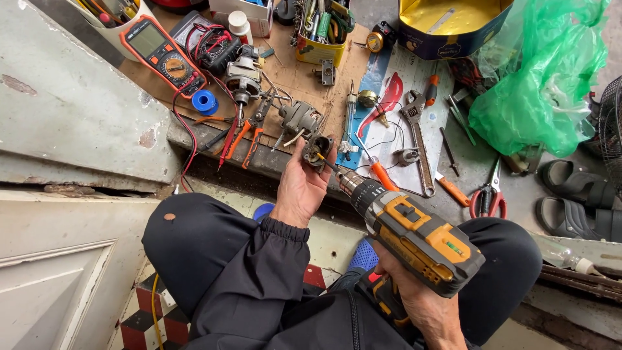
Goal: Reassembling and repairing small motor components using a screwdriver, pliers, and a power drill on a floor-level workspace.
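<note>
Part [317,150] pinched in left hand [300,188]; right hand [414,301] grips drill [414,236], bit on part. Bit may slip w/ loose hold, hitting fingers.

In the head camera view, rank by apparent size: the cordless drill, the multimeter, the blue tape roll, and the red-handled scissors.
1. Cordless drill, though it sits nearest the camera, which inflates it.
2. Multimeter.
3. Red-handled scissors.
4. Blue tape roll.

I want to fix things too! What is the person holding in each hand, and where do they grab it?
The left hand grips a small dark motor part around its lower body. The right hand holds a yellow and black cordless drill by its handle.
</note>
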